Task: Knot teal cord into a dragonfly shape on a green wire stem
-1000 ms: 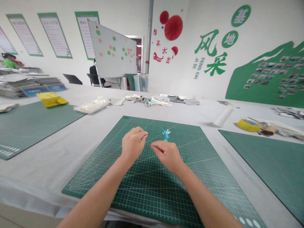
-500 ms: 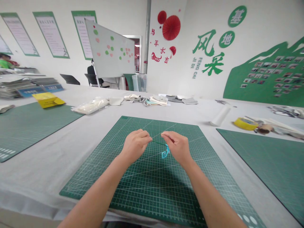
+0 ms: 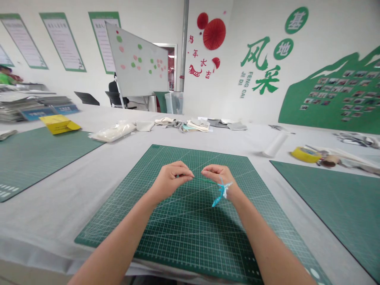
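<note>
Over the green cutting mat (image 3: 178, 237), my left hand (image 3: 170, 180) pinches the end of a thin green stem (image 3: 208, 180). At the stem's other end, in front of my right wrist, is a small turquoise-and-white flower-like piece (image 3: 219, 194) with narrow curled parts. My right hand (image 3: 219, 174) is closed in a pinch just above the stem, its fingertips a short gap from the left ones. What those right fingertips hold, if anything, is too small to make out.
More green mats lie left (image 3: 44, 158) and right (image 3: 332, 206). Beyond are a yellow folded card (image 3: 59, 124), a plastic-wrapped packet (image 3: 114, 131), fabric scraps (image 3: 197, 125), a white roll (image 3: 276, 144) and yellow tape (image 3: 305, 154). Stacked papers (image 3: 14, 107) stand far left.
The flower-like piece has swung right and turned, from beside the right palm to the right wrist. My left hand has shifted slightly right, and the stem now looks lighter green.
</note>
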`<state>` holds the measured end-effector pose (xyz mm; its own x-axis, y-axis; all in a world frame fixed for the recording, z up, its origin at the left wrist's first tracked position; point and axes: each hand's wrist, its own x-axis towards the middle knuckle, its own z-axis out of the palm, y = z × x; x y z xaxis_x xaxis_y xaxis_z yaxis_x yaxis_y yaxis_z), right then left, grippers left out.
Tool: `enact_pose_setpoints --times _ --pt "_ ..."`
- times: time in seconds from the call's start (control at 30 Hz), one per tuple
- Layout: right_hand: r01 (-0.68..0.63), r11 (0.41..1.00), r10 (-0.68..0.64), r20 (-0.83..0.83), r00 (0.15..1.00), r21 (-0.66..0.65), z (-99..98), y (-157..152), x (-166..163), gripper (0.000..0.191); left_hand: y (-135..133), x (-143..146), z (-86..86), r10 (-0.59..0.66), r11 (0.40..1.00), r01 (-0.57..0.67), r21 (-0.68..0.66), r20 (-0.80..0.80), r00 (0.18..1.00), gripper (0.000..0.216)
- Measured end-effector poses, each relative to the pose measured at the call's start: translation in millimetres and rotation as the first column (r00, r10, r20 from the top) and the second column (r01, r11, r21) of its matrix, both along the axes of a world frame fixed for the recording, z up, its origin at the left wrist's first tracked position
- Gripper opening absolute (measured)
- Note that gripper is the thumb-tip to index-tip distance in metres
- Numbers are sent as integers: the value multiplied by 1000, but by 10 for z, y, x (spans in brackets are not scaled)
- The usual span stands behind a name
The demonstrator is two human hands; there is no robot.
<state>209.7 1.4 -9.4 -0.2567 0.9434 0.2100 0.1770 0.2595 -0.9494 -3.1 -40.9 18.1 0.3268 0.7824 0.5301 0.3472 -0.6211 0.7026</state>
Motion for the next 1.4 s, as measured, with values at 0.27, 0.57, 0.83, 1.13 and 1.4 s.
enact_pose_setpoints --times 0.27,0.57,0.83,1.13,1.4 --pt "-77 991 45 265 963 109 -58 -180 -283 17 124 -60 -114 357 934 -353 -55 104 928 7" --pt "-134 910 -30 386 922 391 -15 -441 -471 19 109 -49 -186 515 856 -509 92 -67 854 12" --pt "-52 869 -127 324 937 492 50 -443 -405 20 84 -31 -206 533 834 -418 360 -329 780 19" --pt "132 849 -283 229 931 511 119 -287 -182 20 92 -42 -150 372 878 -117 464 -508 777 22" --pt "173 886 -314 282 907 431 103 -139 -43 21 96 -84 -105 286 900 -28 436 -539 792 22"
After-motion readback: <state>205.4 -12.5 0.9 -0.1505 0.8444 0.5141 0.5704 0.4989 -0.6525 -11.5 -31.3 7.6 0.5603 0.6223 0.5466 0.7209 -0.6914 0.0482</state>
